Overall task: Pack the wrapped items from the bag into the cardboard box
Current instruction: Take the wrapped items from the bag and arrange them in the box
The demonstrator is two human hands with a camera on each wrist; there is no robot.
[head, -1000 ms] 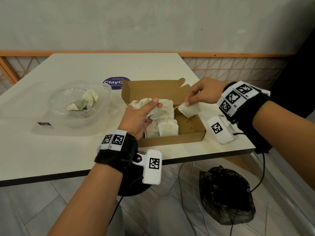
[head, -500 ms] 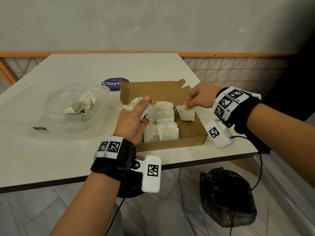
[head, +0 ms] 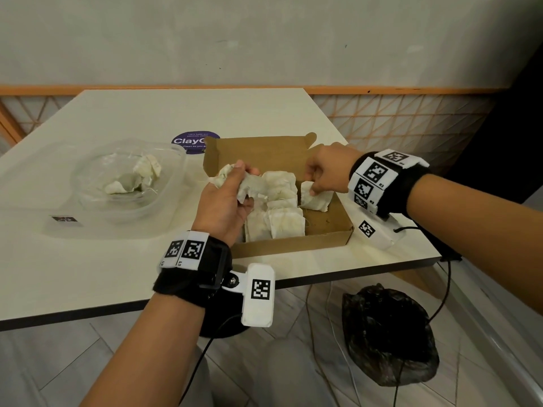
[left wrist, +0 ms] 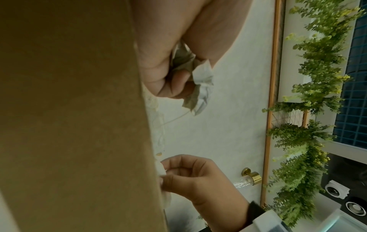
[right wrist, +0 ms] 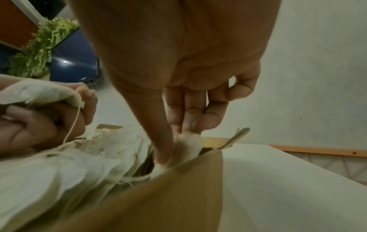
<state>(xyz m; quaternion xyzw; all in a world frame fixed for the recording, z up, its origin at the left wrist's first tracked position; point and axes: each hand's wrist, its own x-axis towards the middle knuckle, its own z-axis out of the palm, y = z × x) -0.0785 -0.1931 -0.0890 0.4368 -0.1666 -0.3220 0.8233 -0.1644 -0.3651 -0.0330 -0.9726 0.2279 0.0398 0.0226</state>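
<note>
An open cardboard box (head: 329, 233) sits near the table's front right edge, with several pale wrapped sachets (head: 286, 221) lying flat inside. My left hand (head: 226, 201) hovers over the box's left side and grips a crumpled bunch of sachets (head: 249, 186), also seen in the left wrist view (left wrist: 198, 87). My right hand (head: 323, 171) pinches one sachet (head: 316, 201) by its top edge, low inside the box's right part (right wrist: 188, 144). A clear plastic bag (head: 126, 183) at the left holds a few more sachets (head: 147, 171).
A purple round sticker (head: 191, 141) lies on the table behind the box. The table's front edge (head: 338, 277) runs just below the box. A black bag (head: 388, 333) and cables sit on the floor at the right. A wall stands behind the table.
My right hand has lowered its sachet from above the box's right rim down into the box. My left hand has curled more tightly round its bunch and stayed over the left side.
</note>
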